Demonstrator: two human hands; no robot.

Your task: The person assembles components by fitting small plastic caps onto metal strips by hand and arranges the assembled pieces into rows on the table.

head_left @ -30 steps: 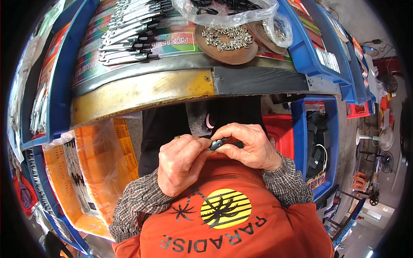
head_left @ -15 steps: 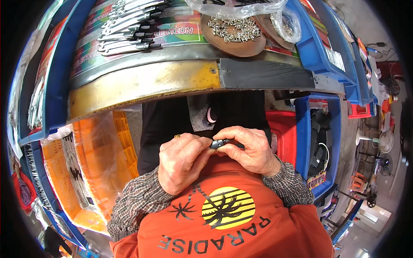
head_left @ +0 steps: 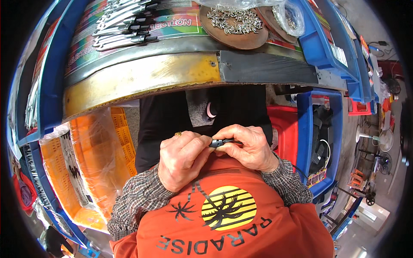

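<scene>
Close in front of my body, both hands meet on a small dark metal part (head_left: pixel 218 142) with little round marks or holes along its side. My left hand (head_left: pixel 180 160) is closed, its thumb and fingers pinching the left end of the part. A ring shows on one of its fingers. My right hand (head_left: pixel 249 148) grips the other end between thumb and forefinger, where a thin dark piece sticks out. Fingers cover much of the part, so its exact kind cannot be made out.
Ahead is a workbench edge (head_left: pixel 146 79) with metal facing. On the bench lie a row of silver tools with black ends (head_left: pixel 124 28) and a brown dish (head_left: pixel 234 41) of small metal pins. Blue bins (head_left: pixel 322 47) flank it. An orange crate (head_left: pixel 92 159) stands left, a blue crate (head_left: pixel 304 129) right.
Both hands stay almost in place, and the dark part has turned slightly between the fingers. The bench has shifted a little upward in the view.
</scene>
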